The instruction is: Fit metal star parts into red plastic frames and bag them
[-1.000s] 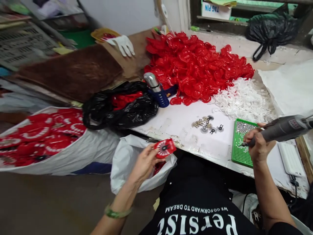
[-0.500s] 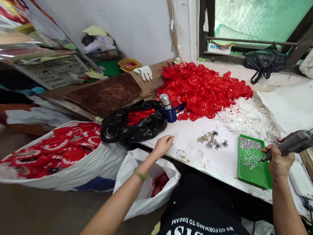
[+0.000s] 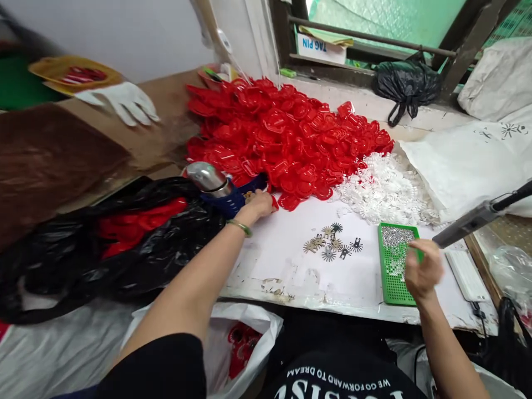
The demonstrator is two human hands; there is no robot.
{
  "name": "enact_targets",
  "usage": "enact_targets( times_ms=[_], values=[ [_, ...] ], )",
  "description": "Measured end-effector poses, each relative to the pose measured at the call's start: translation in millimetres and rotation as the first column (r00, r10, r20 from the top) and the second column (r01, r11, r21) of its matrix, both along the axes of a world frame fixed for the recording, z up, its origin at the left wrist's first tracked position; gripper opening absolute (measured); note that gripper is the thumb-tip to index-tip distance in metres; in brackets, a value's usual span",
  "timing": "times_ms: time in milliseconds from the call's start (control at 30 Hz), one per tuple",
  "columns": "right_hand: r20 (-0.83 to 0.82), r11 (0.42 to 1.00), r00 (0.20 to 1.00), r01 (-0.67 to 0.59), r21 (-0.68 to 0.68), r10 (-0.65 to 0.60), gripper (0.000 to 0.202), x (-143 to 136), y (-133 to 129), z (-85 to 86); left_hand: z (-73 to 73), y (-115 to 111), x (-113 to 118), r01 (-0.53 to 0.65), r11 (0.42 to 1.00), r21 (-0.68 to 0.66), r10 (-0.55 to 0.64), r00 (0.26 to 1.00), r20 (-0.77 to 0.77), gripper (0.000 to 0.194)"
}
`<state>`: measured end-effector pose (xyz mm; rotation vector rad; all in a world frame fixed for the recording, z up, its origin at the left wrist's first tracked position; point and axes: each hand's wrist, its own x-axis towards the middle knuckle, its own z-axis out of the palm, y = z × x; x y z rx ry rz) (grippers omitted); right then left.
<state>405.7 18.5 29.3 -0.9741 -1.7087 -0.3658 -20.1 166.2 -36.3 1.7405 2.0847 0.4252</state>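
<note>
Left hand (image 3: pixel 261 204) seemingly nearer "TAG PIN" (image 3: pixel 315 45)

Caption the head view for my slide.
Left hand at heaped glossy red plastic pieces, right hand holding grey cylindrical tool by green perforated plastic tray.

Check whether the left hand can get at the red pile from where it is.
Most likely yes: the left hand is at the near edge of the red pile. The bottle is close on its left, but nothing seems to block the way to the front pieces on its right.
</note>
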Motion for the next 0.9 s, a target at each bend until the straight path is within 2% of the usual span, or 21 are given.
enact_targets(
  times_ms=[33, 67, 100, 133, 167, 233, 300, 367, 400, 500, 533, 567, 600, 667, 700, 733, 767, 833, 900],
  values=[
    [0.144, 0.974, 0.985, -0.061, -0.220, 0.094, 0.018, -13, 14, -3.0, -1.5, -3, 1, -0.027, 1.000, -0.011, 0.026, 0.999, -0.036, 0.043],
    [0.259, 0.908, 0.953, -0.036, -0.419, 0.157, 0.019, -26, 32, -6.6, -2.6, -8, 2, -0.052, 0.998, -0.020, 0.050, 0.996, -0.077, 0.042],
    [0.360, 0.802, 0.910, 0.055, -0.595, 0.204, 0.024, -39, 51, -10.8, -3.2, -14, 4, -0.074, 0.997, -0.014, 0.072, 0.992, -0.107, 0.041],
    [0.449, 0.669, 0.859, 0.184, -0.720, 0.246, 0.029, -52, 72, -15.6, -3.3, -21, 6, -0.097, 0.995, 0.011, 0.098, 0.989, -0.110, 0.039],
    [0.476, 0.618, 0.841, 0.237, -0.750, 0.256, 0.031, -65, 92, -21.2, -3.2, -28, 9, -0.136, 0.989, 0.049, 0.140, 0.988, -0.068, 0.037],
    [0.513, 0.567, 0.814, 0.296, -0.769, 0.272, 0.033, -86, 126, -33.3, -2.4, -46, 16, -0.290, 0.951, 0.106, 0.262, 0.940, 0.219, 0.034],
    [0.529, 0.560, 0.800, 0.310, -0.769, 0.284, 0.033, -100, 148, -44.2, -1.8, -68, 25, -0.437, 0.897, 0.059, 0.340, 0.770, 0.540, 0.029],
    [0.525, 0.561, 0.793, 0.292, -0.774, 0.311, 0.032, -107, 155, -50.0, -2.2, -91, 36, -0.469, 0.882, -0.043, 0.345, 0.582, 0.736, 0.021],
    [0.512, 0.566, 0.793, 0.268, -0.780, 0.330, 0.033, -108, 154, -50.5, -2.9, -104, 41, -0.446, 0.890, -0.097, 0.332, 0.487, 0.808, 0.019],
    [0.444, 0.573, 0.801, 0.158, -0.804, 0.402, 0.037, -99, 132, -44.2, -6.7, -139, 54, -0.340, 0.896, -0.285, 0.319, 0.048, 0.947, 0.016],
    [0.408, 0.559, 0.799, 0.111, -0.821, 0.441, 0.039, -92, 119, -40.9, -8.1, -149, 58, -0.314, 0.891, -0.327, 0.324, -0.064, 0.944, 0.015],
    [0.355, 0.523, 0.785, 0.046, -0.851, 0.508, 0.040, -85, 104, -37.9, -9.2, -158, 62, -0.301, 0.887, -0.351, 0.329, -0.123, 0.936, 0.014],
    [0.284, 0.463, 0.749, -0.035, -0.886, 0.599, 0.041, -78, 87, -35.3, -10.1, -165, 66, -0.294, 0.882, -0.369, 0.336, -0.156, 0.929, 0.014],
    [0.127, 0.303, 0.630, -0.179, -0.936, 0.766, 0.040, -64, 54, -33.2, -10.7, -175, 75, -0.267, 0.878, -0.398, 0.356, -0.194, 0.914, 0.017],
    [0.069, 0.234, 0.575, -0.219, -0.947, 0.815, 0.038, -59, 39, -33.9, -10.3, -177, 81, -0.237, 0.880, -0.412, 0.366, -0.215, 0.905, 0.021],
    [0.040, 0.195, 0.545, -0.229, -0.954, 0.837, 0.035, -54, 25, -36.1, -9.5, -179, 87, -0.200, 0.884, -0.422, 0.372, -0.245, 0.895, 0.028],
    [0.045, 0.190, 0.547, -0.212, -0.959, 0.836, 0.032, -51, 14, -39.5, -8.1, -180, 94, -0.160, 0.890, -0.427, 0.374, -0.282, 0.884, 0.035],
    [0.076, 0.214, 0.607, -0.159, -0.964, 0.791, 0.029, -46, -1, -49.3, -4.1, -180, 108, -0.092, 0.901, -0.423, 0.367, -0.358, 0.859, 0.043],
    [0.088, 0.235, 0.686, -0.125, -0.964, 0.722, 0.030, -43, -7, -60.1, 0.9, -180, 121, -0.054, 0.911, -0.409, 0.354, -0.406, 0.842, 0.041]
  ],
)
